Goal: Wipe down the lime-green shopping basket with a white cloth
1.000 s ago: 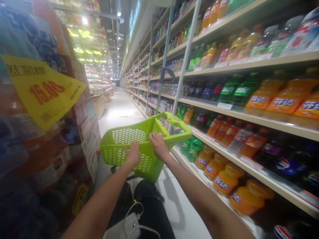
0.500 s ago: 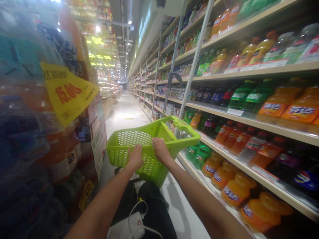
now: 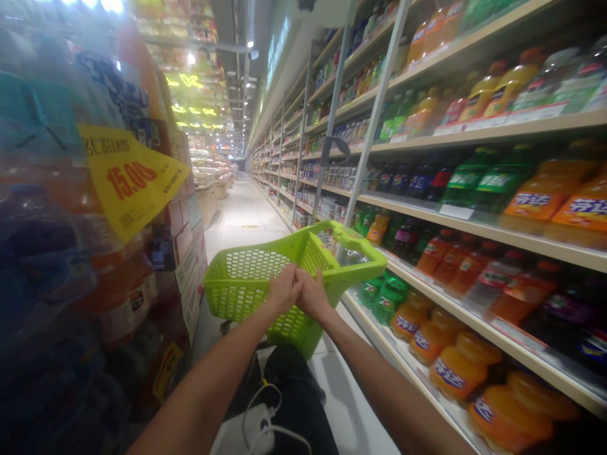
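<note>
In front of the near side of a lime-green shopping cart (image 3: 237, 294), my two hands are together. My left hand (image 3: 283, 291) is closed, with its fingers curled against the right one. My right hand (image 3: 313, 294) is closed too, its thumb pointing up. Whatever may be between the fingers is hidden. Both hands overlap the cart's rim in the view; whether they touch it I cannot tell. The cart stands sideways across the aisle, its handle (image 3: 365, 256) at the right. Below my arms, a white box (image 3: 244, 430) with a cable rests by my dark-trousered leg.
Shelves of soda bottles (image 3: 528, 205) run along the right, with orange bottles (image 3: 448, 373) on the lowest level. At the left stands a tall stack of packed bottles (image 3: 42, 253) with a yellow price sign (image 3: 133, 180). The white-floored aisle (image 3: 234, 208) stretches ahead between them.
My left hand has moved right from the cart's side and its outstretched fingers have curled, meeting my right hand. The right hand has shifted slightly right and down. The cart has hardly moved.
</note>
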`<move>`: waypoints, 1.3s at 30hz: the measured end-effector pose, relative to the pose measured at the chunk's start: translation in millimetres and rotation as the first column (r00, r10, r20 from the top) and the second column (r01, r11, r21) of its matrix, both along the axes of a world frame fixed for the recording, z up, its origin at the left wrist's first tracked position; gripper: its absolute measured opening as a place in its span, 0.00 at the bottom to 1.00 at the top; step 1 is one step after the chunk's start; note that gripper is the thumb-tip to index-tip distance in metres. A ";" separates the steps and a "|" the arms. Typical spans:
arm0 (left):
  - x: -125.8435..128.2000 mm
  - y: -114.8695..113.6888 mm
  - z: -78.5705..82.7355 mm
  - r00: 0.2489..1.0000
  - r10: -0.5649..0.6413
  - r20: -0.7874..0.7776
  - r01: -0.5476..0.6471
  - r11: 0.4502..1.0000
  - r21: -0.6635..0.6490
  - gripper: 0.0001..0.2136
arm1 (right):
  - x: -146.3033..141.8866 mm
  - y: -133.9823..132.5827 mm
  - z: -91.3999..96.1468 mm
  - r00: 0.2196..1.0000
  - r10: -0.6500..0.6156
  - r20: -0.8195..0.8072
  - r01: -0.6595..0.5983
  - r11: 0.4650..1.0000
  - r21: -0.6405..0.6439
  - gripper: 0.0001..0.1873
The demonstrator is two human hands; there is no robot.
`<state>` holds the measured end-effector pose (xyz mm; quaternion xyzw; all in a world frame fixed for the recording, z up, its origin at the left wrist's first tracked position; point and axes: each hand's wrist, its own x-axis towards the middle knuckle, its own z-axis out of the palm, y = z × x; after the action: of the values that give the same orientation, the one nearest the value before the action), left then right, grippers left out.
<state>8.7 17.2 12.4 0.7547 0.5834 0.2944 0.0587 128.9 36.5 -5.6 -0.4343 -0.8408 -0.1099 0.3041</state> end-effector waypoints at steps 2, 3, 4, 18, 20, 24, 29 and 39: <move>4.0 3.1 -4.5 0.999 0.038 0.027 -0.038 0.999 0.003 0.22 | 7.7 -1.3 -0.7 1.000 0.004 -0.028 -0.003 1.000 0.023 0.30; 4.9 4.5 -7.2 0.999 0.048 0.021 -0.048 0.999 0.016 0.22 | 11.5 -1.9 -0.6 0.999 0.012 -0.042 -0.011 0.999 0.038 0.31; 5.6 5.9 -9.7 0.999 0.053 0.005 -0.054 0.998 0.035 0.21 | 15.0 -2.4 -0.5 0.998 0.022 -0.053 -0.019 0.998 0.053 0.31; -17.9 13.6 -28.1 0.965 0.249 -0.087 -0.240 0.965 0.104 0.21 | 14.8 -1.6 -6.8 0.997 -0.065 -0.053 0.070 0.993 0.100 0.32; -15.2 9.1 -28.6 0.970 0.227 -0.090 -0.217 0.970 0.108 0.22 | 13.1 -2.4 -7.8 0.996 -0.075 -0.048 0.080 0.992 0.097 0.31; -0.6 5.6 -22.1 0.982 0.187 -0.016 -0.184 0.978 0.101 0.18 | 11.7 -3.3 -9.6 0.994 -0.084 -0.064 0.091 0.990 0.107 0.29; 7.4 15.1 -15.2 0.975 0.222 0.006 -0.222 0.973 0.060 0.15 | 13.8 -5.4 -11.2 0.994 -0.087 -0.059 0.094 0.986 0.136 0.29; -60.4 7.0 -37.8 0.950 0.286 -0.127 -0.262 0.949 0.177 0.14 | 18.5 -6.1 -13.1 0.995 -0.092 -0.045 0.097 0.987 0.127 0.28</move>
<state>-51.6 24.2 -25.4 0.6885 0.6604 0.2868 -0.0872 147.4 30.4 -18.7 -0.4550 -0.8045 -0.1696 0.3421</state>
